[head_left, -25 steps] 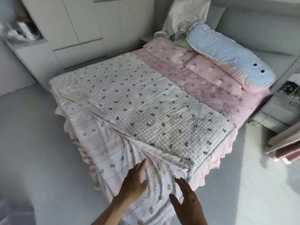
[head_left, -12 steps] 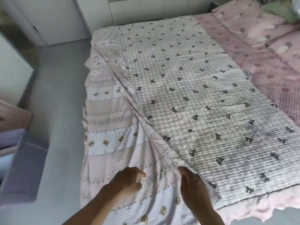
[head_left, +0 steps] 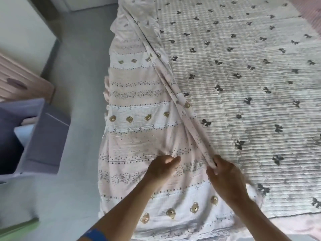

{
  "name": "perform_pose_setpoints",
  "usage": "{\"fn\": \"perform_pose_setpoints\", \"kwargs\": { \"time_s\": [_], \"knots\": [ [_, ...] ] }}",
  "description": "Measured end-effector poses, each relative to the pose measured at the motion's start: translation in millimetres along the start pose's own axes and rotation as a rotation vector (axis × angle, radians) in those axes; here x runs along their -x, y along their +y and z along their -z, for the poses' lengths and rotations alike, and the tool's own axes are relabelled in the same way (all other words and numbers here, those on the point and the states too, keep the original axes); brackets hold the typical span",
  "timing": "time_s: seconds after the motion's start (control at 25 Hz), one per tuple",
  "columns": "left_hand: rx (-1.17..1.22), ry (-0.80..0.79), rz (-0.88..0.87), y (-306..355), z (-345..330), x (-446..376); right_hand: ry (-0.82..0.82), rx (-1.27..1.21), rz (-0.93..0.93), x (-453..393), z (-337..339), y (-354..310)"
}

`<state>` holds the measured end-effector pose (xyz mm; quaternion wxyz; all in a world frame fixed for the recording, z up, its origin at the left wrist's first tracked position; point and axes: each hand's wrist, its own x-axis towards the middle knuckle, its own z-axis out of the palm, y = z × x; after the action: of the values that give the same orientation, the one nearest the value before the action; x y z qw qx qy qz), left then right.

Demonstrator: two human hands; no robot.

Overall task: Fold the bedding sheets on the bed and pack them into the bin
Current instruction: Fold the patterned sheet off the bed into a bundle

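A: Status entry. The sheet, pink-striped with bear motifs, lies spread over the near-left corner of the bed and hangs off its left edge. No fold appears finished; judged as the opening step.

B: Hands?

A: The right hand has its fingers curled round the bunched ridge of the sheet that runs toward 11 o'clock. The left hand sits knuckles-down on the sheet at about 9 o'clock of the right; fingers curled, seemingly pinching cloth, though the view is blurred.

B: Remaining?

A: All folding, then packing. The bin, lilac, stands on the floor at 9 o'clock, well apart from the bed.

B: Surface?

A: A quilt, ribbed white with dark bows, covers the bed under the sheet. The floor is grey; pale cupboards at 10 o'clock.
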<state>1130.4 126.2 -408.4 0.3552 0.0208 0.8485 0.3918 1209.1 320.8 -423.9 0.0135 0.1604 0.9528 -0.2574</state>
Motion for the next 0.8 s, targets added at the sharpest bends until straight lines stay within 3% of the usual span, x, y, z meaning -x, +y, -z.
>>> {"fn": "perform_pose_setpoints", "kwargs": {
  "time_s": [0.12, 0.2, 0.28, 0.32, 0.44, 0.52, 0.56, 0.68, 0.72, 0.8],
  "knots": [
    [0.498, 0.118, 0.099, 9.7, 19.6, 20.1, -0.143, -0.082, 0.194, 44.4, -17.5, -73.3],
    [0.645, 0.267, 0.164, 1.1, 36.8, 34.6, -0.278, -0.165, 0.194, 70.4, -41.8, -128.7],
    [0.646, 0.395, 0.256, -25.0, 55.7, 48.1, -0.288, -0.170, 0.156, 85.5, -64.6, -175.5],
    [0.609, 0.456, 0.309, -43.3, 64.6, 53.7, -0.391, -0.184, 0.131, 87.4, -72.7, -193.5],
    [0.567, 0.605, 0.405, -93.2, 91.6, 73.4, -0.896, -0.124, 0.086, 85.9, -84.0, -236.1],
    [0.569, 0.639, 0.426, -117.7, 102.7, 78.7, -1.054, -0.060, 0.073, 89.7, -94.5, -237.3],
    [0.541, 0.634, 0.424, -127.6, 105.9, 78.2, -0.966, -0.061, 0.053, 92.7, -97.8, -227.0],
    [0.477, 0.599, 0.432, -136.2, 100.7, 73.1, -0.230, -0.034, -0.052, 87.8, -95.7, -170.2],
    [0.471, 0.592, 0.437, -139.9, 95.3, 73.8, -0.135, 0.009, -0.108, 84.2, -91.4, -150.0],
    [0.472, 0.577, 0.437, -151.1, 84.5, 77.9, -0.184, 0.044, -0.316, 70.9, -86.9, -115.7]
  ]
}}
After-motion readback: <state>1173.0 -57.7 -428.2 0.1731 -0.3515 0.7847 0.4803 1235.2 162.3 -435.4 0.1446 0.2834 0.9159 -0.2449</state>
